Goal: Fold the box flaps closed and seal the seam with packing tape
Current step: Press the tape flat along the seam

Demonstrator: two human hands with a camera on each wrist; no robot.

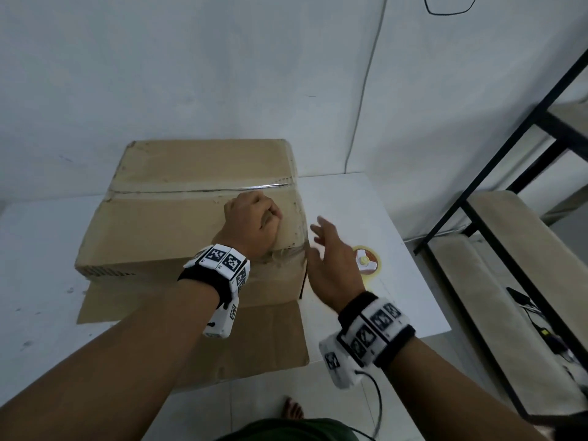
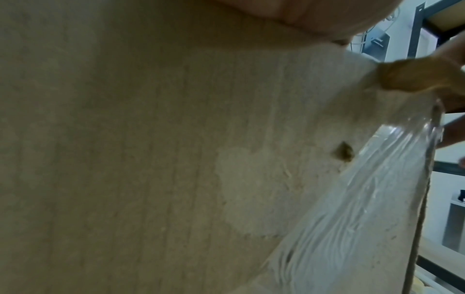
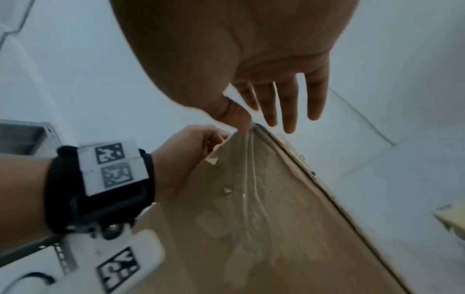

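Note:
A brown cardboard box (image 1: 165, 224) stands on the white table (image 1: 397, 313) with its top flaps folded shut. Clear tape (image 1: 197, 190) runs along the top seam. More wrinkled clear tape (image 3: 249, 179) runs down the near face by the right corner. My left hand (image 1: 251, 218) rests on the box top near its right edge, fingers curled into a fist with nothing seen in it. My right hand (image 1: 331, 249) hovers beside the near right corner with fingers straight and spread. Its thumb (image 3: 239, 117) touches the tape at the corner. A roll of tape (image 1: 366, 261) lies on the table just right of that hand.
A flat cardboard flap (image 1: 261, 338) lies on the table in front of the box. A black metal shelf rack (image 1: 509, 186) stands to the right, with a phone and cables (image 1: 521, 297) on a shelf. The white wall and a hanging cable (image 1: 366, 90) are behind.

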